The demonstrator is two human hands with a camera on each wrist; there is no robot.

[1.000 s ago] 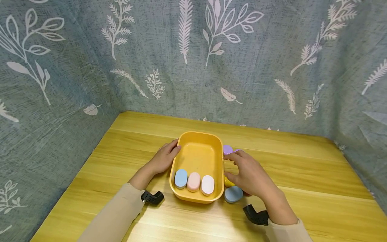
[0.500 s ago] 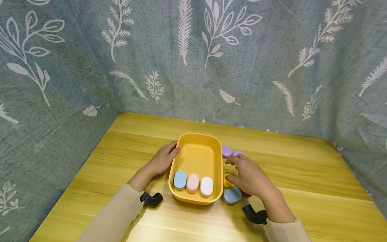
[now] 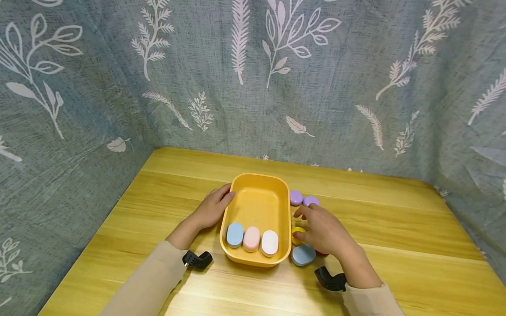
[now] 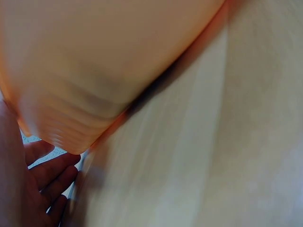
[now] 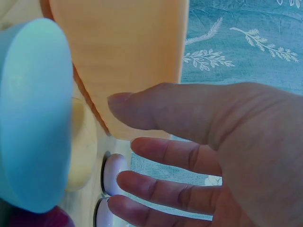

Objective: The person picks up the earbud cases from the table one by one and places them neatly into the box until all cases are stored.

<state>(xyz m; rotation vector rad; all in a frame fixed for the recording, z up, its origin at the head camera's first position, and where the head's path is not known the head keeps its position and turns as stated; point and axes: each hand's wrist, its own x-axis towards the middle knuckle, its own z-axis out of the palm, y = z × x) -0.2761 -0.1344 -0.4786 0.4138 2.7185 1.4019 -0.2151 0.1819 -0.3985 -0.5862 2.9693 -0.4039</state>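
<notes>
A yellow rectangular tub (image 3: 258, 204) stands on the table. Lined up along its near end inside are three rounded oblong blocks: light blue (image 3: 235, 234), pink (image 3: 251, 238) and white (image 3: 270, 242). My left hand (image 3: 208, 211) rests against the tub's left side, thumb at the rim; its fingers extend along the outside in the left wrist view. Just right of the tub, my right hand (image 3: 327, 229) hovers with fingers apart and nothing between them. Below it lie a yellow round piece (image 3: 295, 240), a grey-blue oval piece (image 3: 303, 255) and a red piece (image 3: 322, 253), mostly hidden by the hand.
Two purple oval pieces (image 3: 296, 198) lie beyond the right hand, by the tub's right wall. The wooden table (image 3: 395, 219) meets a grey-blue leaf-patterned curtain (image 3: 253, 109) at the back and sides. A black wrist mount (image 3: 197, 260) sits on each forearm.
My right hand has drawn back slightly from the tub's right rim, so the second purple piece and more of the yellow one show. The left hand and the blocks inside keep their places.
</notes>
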